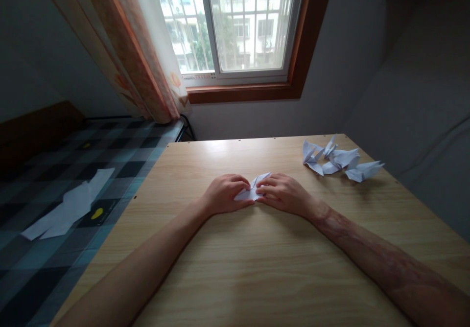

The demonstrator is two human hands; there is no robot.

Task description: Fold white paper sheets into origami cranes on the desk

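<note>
A small piece of folded white paper (253, 193) lies on the wooden table (235, 268), with a pointed flap standing up toward the back right. My left hand (226, 193) grips its left side, fingers curled over the top and the thumb at the near edge. On the opposite side my right hand (284, 192) is closed on the paper, fingertips pressing it and thumb below. The fingers cover both ends, so part of the folds is hidden.
Several folded paper cranes (340, 160) cluster at the table's back right. Left of the table, loose white paper sheets (73, 207) rest on a checked bedspread (121, 180). Behind stand a barred window (249, 23) and an orange curtain (128, 38).
</note>
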